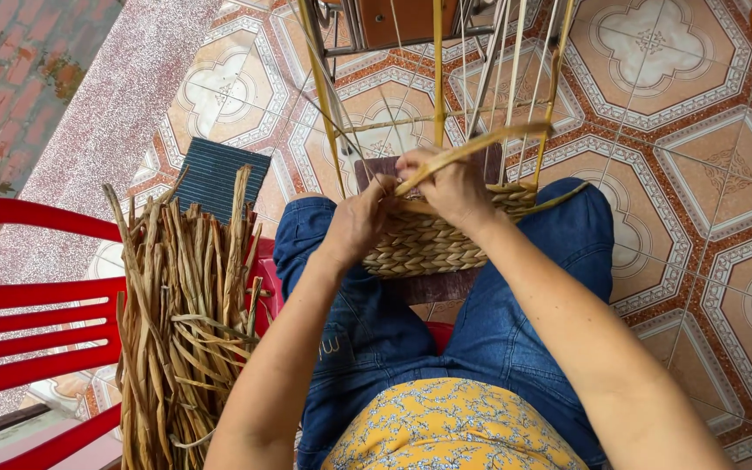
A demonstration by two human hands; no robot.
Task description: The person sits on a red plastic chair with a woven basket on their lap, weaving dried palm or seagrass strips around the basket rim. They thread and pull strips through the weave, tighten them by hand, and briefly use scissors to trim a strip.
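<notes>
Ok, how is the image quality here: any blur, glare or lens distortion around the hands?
Head view: soft, even daylight, no glare and only faint shadows; the left hand, right hand and woven basket are sharp; the dried strips are crisp too; wide-angle bending shows in the floor tiles and red chair near the edges.

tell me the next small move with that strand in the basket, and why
Probably pull the strand snug and tuck it behind the next upright stake. The right hand pinches it above the basket rim, where it slants loose across the stakes, not yet woven in. The left hand steadies the rim, so the basket looks braced for that pull.
</notes>
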